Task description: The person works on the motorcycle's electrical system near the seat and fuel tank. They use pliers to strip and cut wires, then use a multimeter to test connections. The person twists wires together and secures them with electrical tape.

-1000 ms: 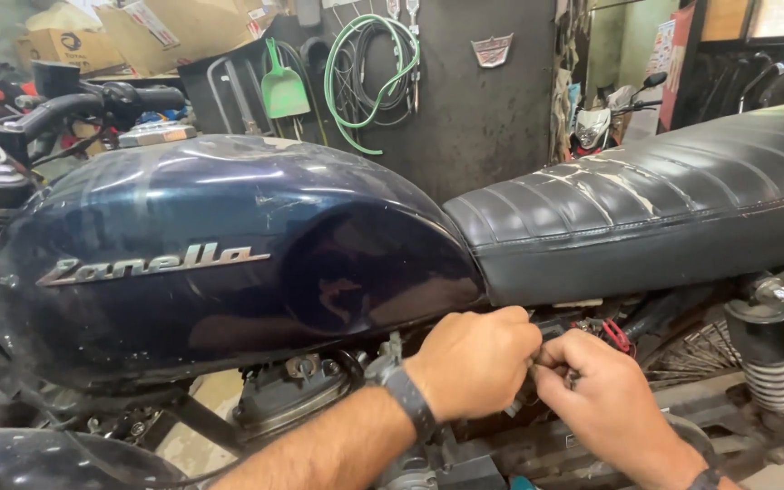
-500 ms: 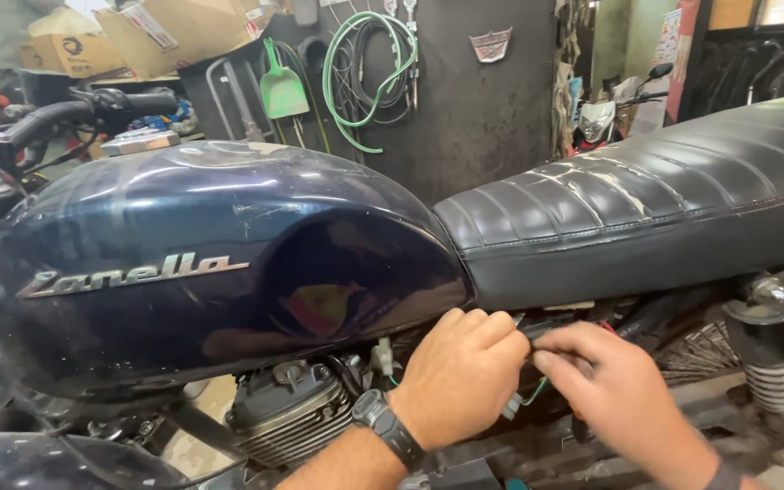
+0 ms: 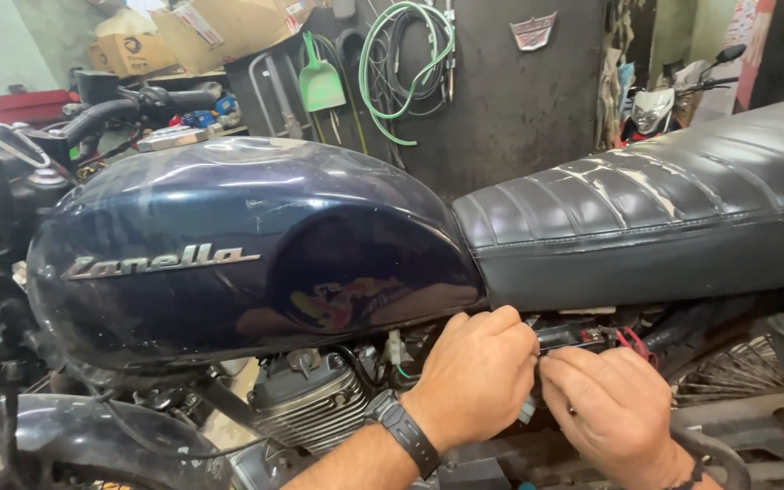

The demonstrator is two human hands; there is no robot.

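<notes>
Motorcycle side view. Left hand (image 3: 475, 374) curled, fingertips pinched on black connector (image 3: 566, 338) below tank (image 3: 256, 254), just under seat (image 3: 646, 227) front. Right hand (image 3: 612, 408) grip narrow, closed on connector wires (image 3: 632, 341); both hands held together for access in tight gap above engine (image 3: 306, 399).

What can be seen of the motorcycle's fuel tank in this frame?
The fuel tank is dark blue, glossy metal by its look, rounded and teardrop-shaped, with a chrome script badge on its side and reflections across its paint. It sits upright on the frame, its rear end butting against the black ribbed seat. The engine lies beneath it. The left hand works just below its rear lower edge; contact cannot be told.
</notes>
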